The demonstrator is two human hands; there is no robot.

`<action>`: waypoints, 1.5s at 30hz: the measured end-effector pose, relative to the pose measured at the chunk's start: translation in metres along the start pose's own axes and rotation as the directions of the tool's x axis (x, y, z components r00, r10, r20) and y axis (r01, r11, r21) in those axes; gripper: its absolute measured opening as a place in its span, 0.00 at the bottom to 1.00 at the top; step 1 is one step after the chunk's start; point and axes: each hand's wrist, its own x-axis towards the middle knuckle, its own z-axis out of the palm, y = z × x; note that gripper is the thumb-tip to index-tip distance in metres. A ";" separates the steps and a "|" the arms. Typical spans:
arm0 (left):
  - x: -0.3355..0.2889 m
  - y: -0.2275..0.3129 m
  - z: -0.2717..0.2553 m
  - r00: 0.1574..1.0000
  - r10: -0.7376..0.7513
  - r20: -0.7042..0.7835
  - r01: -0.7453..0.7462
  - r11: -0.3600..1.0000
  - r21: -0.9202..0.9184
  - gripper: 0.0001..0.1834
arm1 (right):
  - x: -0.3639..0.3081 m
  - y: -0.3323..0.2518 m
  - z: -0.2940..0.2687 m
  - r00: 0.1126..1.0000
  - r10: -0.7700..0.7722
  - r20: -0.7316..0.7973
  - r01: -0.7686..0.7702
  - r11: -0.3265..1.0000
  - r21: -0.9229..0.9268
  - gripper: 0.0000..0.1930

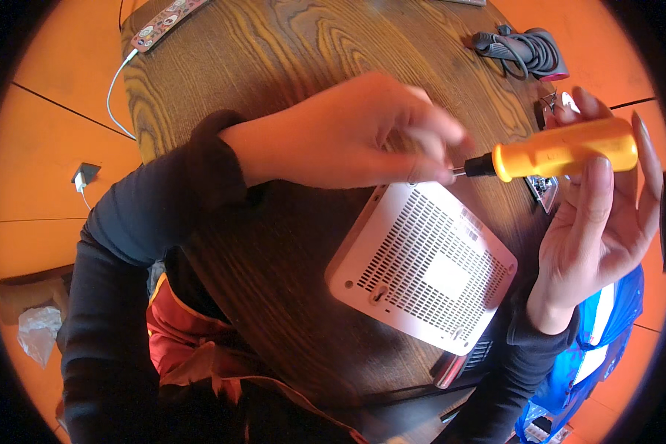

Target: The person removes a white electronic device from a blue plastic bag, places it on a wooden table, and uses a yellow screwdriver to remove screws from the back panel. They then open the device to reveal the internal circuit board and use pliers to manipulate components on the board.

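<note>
A screwdriver with a yellow handle (570,150) and black collar is held level above the table. My right hand (592,229) grips its handle between thumb and fingers, palm turned up. At the other end, my left hand (362,137) has its thumb and fingers closed at the short metal shaft, and motion blurs some fingertips. Below the hands lies a white plastic box (429,266) with a panel of slotted vents facing up. It rests tilted to the view, its upper edge partly behind my left fingers.
A red-handled tool (450,370) lies at the box's near edge. Beyond my right hand is a circuit board (544,194), partly hidden. A grey device with a coiled cord (525,55) sits far right. A stickered strip (166,24) with a white cable is far left. Blue bag (607,333) at right.
</note>
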 end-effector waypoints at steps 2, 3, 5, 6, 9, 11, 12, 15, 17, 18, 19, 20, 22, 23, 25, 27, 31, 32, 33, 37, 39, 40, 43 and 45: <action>0.000 -0.001 0.001 0.999 -0.012 0.031 0.009 0.997 0.080 0.06 | 0.002 0.003 0.001 0.999 -0.022 0.041 0.021 0.999 0.045 0.18; -0.001 0.000 0.001 0.996 -0.065 0.062 0.058 0.992 0.110 0.07 | 0.003 0.003 0.001 0.997 -0.040 0.062 0.037 0.998 0.049 0.19; -0.002 0.002 0.001 0.999 -0.013 0.044 0.004 0.983 0.183 0.07 | 0.001 0.003 0.003 0.988 -0.107 0.110 0.102 0.994 0.045 0.21; -0.003 0.002 -0.001 0.999 0.001 0.038 -0.010 0.976 0.217 0.08 | -0.001 0.002 0.005 0.989 -0.130 0.069 0.131 0.991 -0.011 0.22; -0.004 0.003 -0.003 0.996 0.084 0.038 -0.091 0.959 0.268 0.08 | -0.010 -0.002 0.012 0.981 -0.182 -0.068 0.169 0.972 -0.164 0.23; -0.004 0.003 -0.004 0.998 0.047 0.048 -0.057 0.968 0.246 0.08 | -0.014 -0.004 0.017 0.974 -0.183 -0.131 0.160 0.973 -0.165 0.22; -0.004 0.003 -0.004 0.997 0.057 0.049 -0.067 0.970 0.235 0.08 | -0.015 -0.005 0.020 0.970 -0.183 -0.163 0.156 0.974 -0.165 0.22; -0.004 0.002 -0.001 0.999 -0.031 0.026 0.030 0.998 0.051 0.08 | -0.011 -0.007 0.025 0.989 -0.136 -0.060 0.133 0.990 -0.041 0.21; -0.005 0.003 0.004 0.996 -0.078 0.036 0.079 0.996 -0.030 0.08 | -0.008 -0.006 0.030 0.994 -0.108 -0.032 0.108 0.994 0.014 0.21; -0.006 0.004 0.006 0.985 -0.160 0.063 0.164 0.984 -0.064 0.08 | -0.008 -0.006 0.031 0.993 -0.114 -0.027 0.115 0.992 0.048 0.21; -0.007 0.005 0.006 0.990 -0.130 0.062 0.129 0.992 0.014 0.08 | -0.007 -0.005 0.033 0.992 -0.121 -0.022 0.122 0.989 0.082 0.22; -0.008 0.005 0.005 0.987 -0.143 0.079 0.135 0.986 0.099 0.08 | -0.007 -0.006 0.034 0.992 -0.128 -0.017 0.129 0.985 0.116 0.22; -0.009 0.005 0.004 0.989 -0.121 0.083 0.107 0.982 0.154 0.08 | -0.009 -0.005 0.035 0.984 -0.169 -0.050 0.170 0.985 0.011 0.22; -0.009 0.003 0.004 0.994 -0.085 0.070 0.076 0.989 0.124 0.08 | -0.009 -0.005 0.035 0.983 -0.159 -0.090 0.148 0.982 -0.115 0.23; -0.008 0.000 0.005 0.998 -0.049 0.049 0.046 0.998 0.053 0.08 | -0.009 -0.006 0.033 0.990 -0.115 -0.076 0.100 0.979 -0.180 0.23; -0.006 -0.003 0.006 0.995 -0.082 0.060 0.085 0.995 -0.043 0.08 | -0.008 -0.004 0.030 0.995 -0.098 0.020 0.098 0.995 0.008 0.23; -0.007 -0.005 0.003 0.999 -0.023 0.048 0.021 0.999 0.043 0.07 | -0.004 -0.003 0.027 0.990 -0.118 0.071 0.108 0.986 0.124 0.23; -0.008 -0.004 0.002 0.998 -0.030 0.049 0.027 0.998 0.061 0.07 | -0.003 -0.002 0.026 0.989 -0.133 0.063 0.126 0.986 0.105 0.23; -0.008 -0.004 0.002 0.998 -0.029 0.054 0.025 0.997 0.075 0.07 | -0.004 -0.004 0.026 0.996 -0.081 -0.030 0.080 0.996 -0.027 0.23; -0.007 -0.004 0.000 0.999 0.024 0.041 -0.030 0.988 0.153 0.05 | -0.003 -0.002 0.027 0.997 -0.064 0.044 0.065 0.998 -0.007 0.23; -0.007 -0.005 -0.001 0.999 0.018 0.032 -0.024 0.982 0.190 0.05 | -0.007 0.001 0.032 0.996 -0.080 0.039 0.077 0.994 0.075 0.23; -0.007 -0.005 0.000 0.999 0.043 0.029 -0.047 0.984 0.172 0.05 | -0.009 0.003 0.034 0.996 -0.084 0.021 0.082 0.994 0.079 0.23; -0.007 -0.005 0.001 0.999 0.031 0.044 -0.038 0.988 0.148 0.05 | -0.014 0.003 0.036 0.995 -0.071 -0.068 0.070 0.997 -0.026 0.24; -0.007 -0.004 -0.001 0.997 0.032 0.064 -0.044 0.981 0.188 0.06 | -0.014 0.004 0.037 0.995 -0.096 -0.010 0.097 0.994 0.060 0.26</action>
